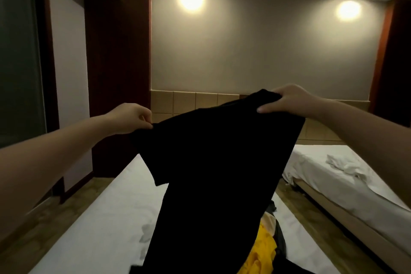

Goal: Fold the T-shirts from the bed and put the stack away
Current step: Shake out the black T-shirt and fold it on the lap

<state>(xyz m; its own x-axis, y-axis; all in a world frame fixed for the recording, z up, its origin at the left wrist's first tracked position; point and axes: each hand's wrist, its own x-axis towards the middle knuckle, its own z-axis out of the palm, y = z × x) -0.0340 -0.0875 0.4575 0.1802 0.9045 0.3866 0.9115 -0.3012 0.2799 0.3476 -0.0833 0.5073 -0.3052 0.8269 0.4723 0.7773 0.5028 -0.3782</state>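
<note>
A black T-shirt hangs in the air over the white bed, stretched between both hands. My left hand pinches its left shoulder or sleeve edge. My right hand grips the upper right edge, thumb on the front of the cloth, a little higher than the left. The shirt's lower part drapes down to the bed and hides much of it. A pile of other garments, one yellow and some dark or beige, lies on the bed at the lower right, partly hidden by the shirt.
A second bed with rumpled white sheets stands to the right across a narrow strip of wood floor. Dark wood panels and a grey wall with a tan headboard rise behind. More floor runs along the left.
</note>
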